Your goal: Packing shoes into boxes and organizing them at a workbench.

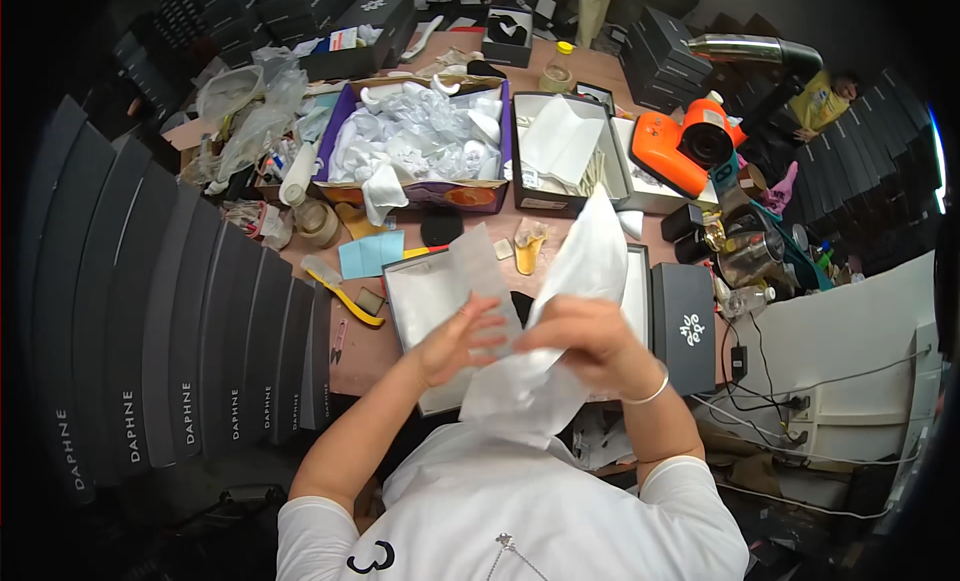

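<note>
Tissue sheet (592, 246), thin and white, pinched between bent fingers and thumb of the right hand (588, 343), on the near side of a purple-edged carton (472, 197) and to its right. Gripped partway along: a pointed, gathered part reaching beyond the knuckles to a spot right of the carton, a looser, see-through part hanging below the fingers, farther from the carton. Exact finger contact blurred.

Left hand (462, 341) on the near side of the carton, fingers spread, palm facing toward the right hand. Just beside those fingers, a narrow translucent strip (482, 276); cannot tell whether touching.

Beneath both hands, nearer than the carton, a shallow grey-rimmed box (395, 306). Inside the carton, a heap of crumpled white wrapping (415, 131). Just right of the carton, an open dark-edged box (545, 199) with white paper inside; farther right, an orange machine (660, 156). In front of the carton, light blue paper (370, 256); in front and left, a yellow-handled tool (350, 304). Well left of the carton, stacked dark boxes (160, 311).
</note>
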Motion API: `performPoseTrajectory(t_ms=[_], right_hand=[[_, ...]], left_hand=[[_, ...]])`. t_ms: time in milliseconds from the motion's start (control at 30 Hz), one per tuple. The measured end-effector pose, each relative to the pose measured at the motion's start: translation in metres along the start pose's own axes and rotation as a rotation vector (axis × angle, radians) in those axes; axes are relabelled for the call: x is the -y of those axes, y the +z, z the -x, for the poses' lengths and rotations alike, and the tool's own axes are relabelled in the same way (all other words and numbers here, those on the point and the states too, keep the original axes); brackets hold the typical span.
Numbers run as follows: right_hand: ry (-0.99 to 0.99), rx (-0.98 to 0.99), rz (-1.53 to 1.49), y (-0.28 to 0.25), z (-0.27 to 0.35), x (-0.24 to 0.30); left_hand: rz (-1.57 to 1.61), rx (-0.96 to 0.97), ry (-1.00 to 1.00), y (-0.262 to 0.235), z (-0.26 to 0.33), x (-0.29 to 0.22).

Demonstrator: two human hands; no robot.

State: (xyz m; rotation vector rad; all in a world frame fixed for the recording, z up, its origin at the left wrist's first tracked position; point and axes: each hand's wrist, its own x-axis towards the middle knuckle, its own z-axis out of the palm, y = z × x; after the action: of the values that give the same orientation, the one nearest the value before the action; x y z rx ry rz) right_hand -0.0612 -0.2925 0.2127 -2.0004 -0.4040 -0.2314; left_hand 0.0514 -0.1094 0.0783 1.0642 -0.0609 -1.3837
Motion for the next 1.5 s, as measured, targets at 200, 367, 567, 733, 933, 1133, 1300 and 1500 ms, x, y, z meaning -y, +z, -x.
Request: performPoseTrajectory(t_ms=[200,367,567,733,933,1133,1300,1500], right_hand=[[-0.132,0.351,-0.536,0.149,-0.011,-0.009],[0.268,0.627,-0.963,0.179,0.026,-0.069],[0.678,0.77,-1.307,0.194,0.066,-0.132],[0.836,0.388,-1.736,0.205,0.071,-0.139],[0.57,-0.061,-1.739,0.17,0.064,-0.173],[0.519,0.07,-0.507,0.138,0.038,-0.11],[0.439,-0.197,0.174,0.19,0.048,-0.151],[0.58,-0.016,-0.096,0.14,0.057,-0.123]], left_hand=[[0.548,0.083,0.151,-0.016,0.067,0.051],[0.706,-0.249,0.365,-0.05,0.109,0.073],[0.726,-0.081,0.495,-0.046,0.085,0.102],[-0.042,-0.064,0.466,-0.058,0.061,0.09],[-1.163,-0.837,0.873,-0.071,0.067,0.011],[-1.226,-1.07,0.97,-0.105,0.025,0.005],[-0.162,-0.679,0.578,-0.113,-0.053,0.057],[-0.062,-0.566,0.167,-0.076,-0.045,0.097]])
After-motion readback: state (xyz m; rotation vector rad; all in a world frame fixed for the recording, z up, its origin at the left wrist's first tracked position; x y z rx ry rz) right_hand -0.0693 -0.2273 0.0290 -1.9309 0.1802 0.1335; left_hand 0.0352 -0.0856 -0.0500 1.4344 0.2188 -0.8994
